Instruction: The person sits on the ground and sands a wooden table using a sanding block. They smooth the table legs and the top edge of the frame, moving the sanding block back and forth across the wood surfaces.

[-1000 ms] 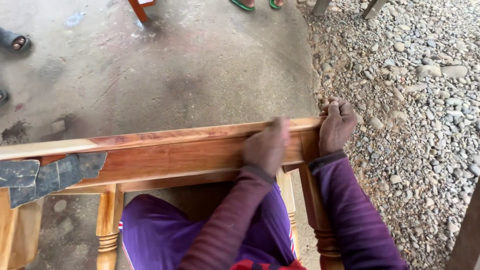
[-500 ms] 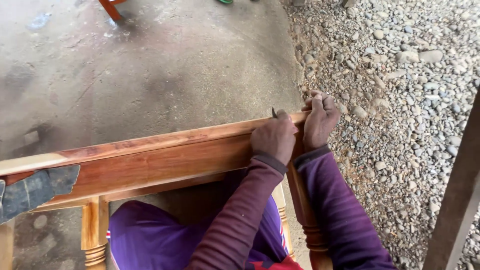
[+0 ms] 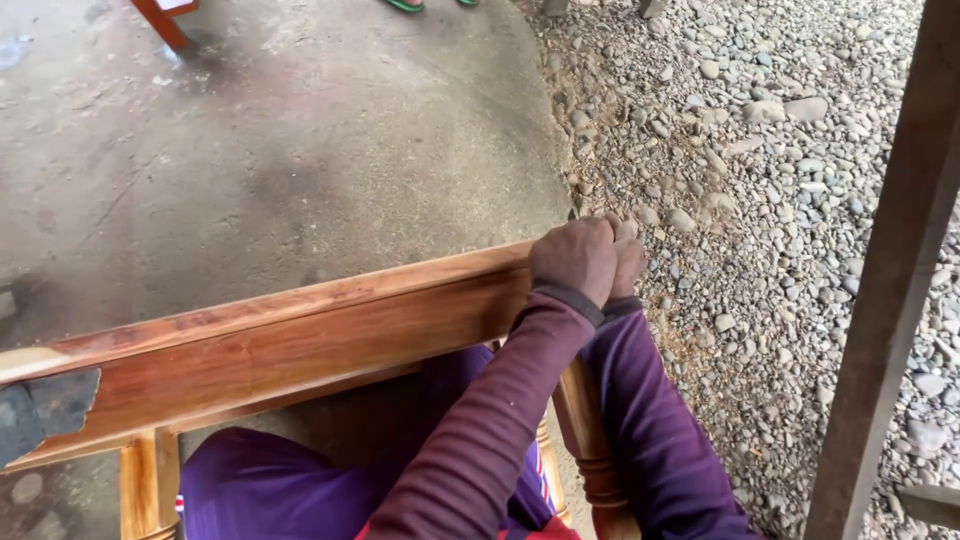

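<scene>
At the right end of the orange-brown wooden rail (image 3: 300, 335) both hands meet — the left hand (image 3: 572, 258) curled into a fist on the rail's top edge, fingers pressed together. Just behind it, the right hand (image 3: 630, 255) is mostly hidden; I cannot tell its grip. Dark cloth (image 3: 45, 408) lies on the rail's left end. Beyond lie the concrete floor (image 3: 300, 150) and gravel (image 3: 760, 180).

Outdoor woodworking yard, bare stained concrete floor (image 3: 300, 150) meeting loose river gravel (image 3: 760, 200), unfinished reddish wooden furniture frame (image 3: 280, 340) with turned legs (freshly sanded look), rough timber post (image 3: 890, 290), another red-painted leg (image 3: 160, 20) beyond
</scene>
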